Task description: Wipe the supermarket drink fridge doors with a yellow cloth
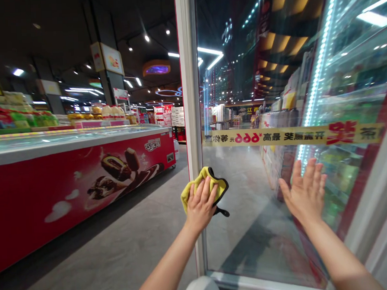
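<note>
My left hand [199,205] presses a yellow cleaning cloth [191,192] with black edging against the white frame [189,97] of a glass door, partly over the glass. A black loop [223,212] dangles from the cloth below my fingers. Farther right, my right hand [305,191] is spread with fingers up and holds nothing. It is at the glass pane [247,181]; whether the palm touches it, I cannot tell. Above both hands a yellow strip with mirrored lettering [293,136] runs across the glass.
A red ice cream chest freezer [70,203] stands along the left, with packaged goods [13,113] behind it. Lit shelves of bottles [343,154] show on the right, behind or reflected in the glass. Grey floor [121,257] stretches between freezer and door. Part of my white-clad leg [201,289] shows below.
</note>
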